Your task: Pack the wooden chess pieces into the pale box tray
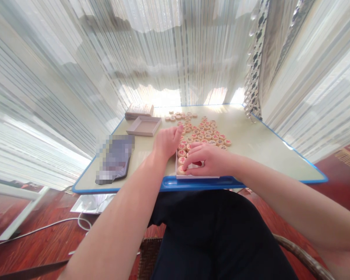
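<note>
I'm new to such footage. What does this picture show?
There's no machine: a person works with two bare hands, filmed by a camera on their head, looking down. On the blue-edged table lie round pieces marked with characters, a shallow tray and a dark, partly pixelated flat device. A white-walled box at the near edge holds more pieces. The right hand is over it, seemingly touching a piece at its near left corner. The left hand is near the box's left side; whether it holds anything is hidden.

Red and black Chinese characters mark the round pieces point(202, 137), too small and blurred to read surely.
</note>
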Tool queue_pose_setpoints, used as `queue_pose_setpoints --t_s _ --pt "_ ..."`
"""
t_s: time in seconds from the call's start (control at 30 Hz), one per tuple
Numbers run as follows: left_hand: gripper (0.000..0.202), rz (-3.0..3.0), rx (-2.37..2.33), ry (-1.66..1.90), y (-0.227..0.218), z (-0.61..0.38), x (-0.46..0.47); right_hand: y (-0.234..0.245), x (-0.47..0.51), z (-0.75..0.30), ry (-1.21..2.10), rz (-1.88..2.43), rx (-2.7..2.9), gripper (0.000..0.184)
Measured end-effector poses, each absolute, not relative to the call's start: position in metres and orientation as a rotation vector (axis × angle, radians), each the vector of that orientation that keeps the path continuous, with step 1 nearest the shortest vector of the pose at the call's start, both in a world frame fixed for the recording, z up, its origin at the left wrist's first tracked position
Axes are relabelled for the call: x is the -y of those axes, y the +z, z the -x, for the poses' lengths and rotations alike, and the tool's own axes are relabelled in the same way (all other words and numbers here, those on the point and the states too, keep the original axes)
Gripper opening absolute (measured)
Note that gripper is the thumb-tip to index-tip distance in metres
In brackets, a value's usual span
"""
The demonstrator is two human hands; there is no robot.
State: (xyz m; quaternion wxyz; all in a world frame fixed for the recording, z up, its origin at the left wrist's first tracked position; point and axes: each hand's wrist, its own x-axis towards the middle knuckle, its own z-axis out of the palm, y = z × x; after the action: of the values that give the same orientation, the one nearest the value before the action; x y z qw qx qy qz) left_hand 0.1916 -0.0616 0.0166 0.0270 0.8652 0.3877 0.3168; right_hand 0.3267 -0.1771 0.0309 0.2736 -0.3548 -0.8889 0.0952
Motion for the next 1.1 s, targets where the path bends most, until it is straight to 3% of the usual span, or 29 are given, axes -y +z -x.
queue_pose_setpoints --t_s 0.3,0.53,0.97,1.1 --pt "0.059 -2.669 -1.216 0.943 0.018 -0.191 0.062 0.033 0.180 -0.328 0.216 0.996 2.307 0.012" --pt "0.059 -2.663 -1.260 0.919 0.019 -0.191 0.062 0.034 0.173 -0.340 0.017 1.262 2.006 0.018" --pt "0.057 -2.639 -1.275 0.927 0.020 -0.187 0.062 0.026 0.166 -0.340 0.059 1.204 2.252 0.008" --pt "0.057 -2.653 -1.286 0.914 0.021 -0.187 0.063 0.027 0.168 -0.338 0.128 1.150 2.336 0.012"
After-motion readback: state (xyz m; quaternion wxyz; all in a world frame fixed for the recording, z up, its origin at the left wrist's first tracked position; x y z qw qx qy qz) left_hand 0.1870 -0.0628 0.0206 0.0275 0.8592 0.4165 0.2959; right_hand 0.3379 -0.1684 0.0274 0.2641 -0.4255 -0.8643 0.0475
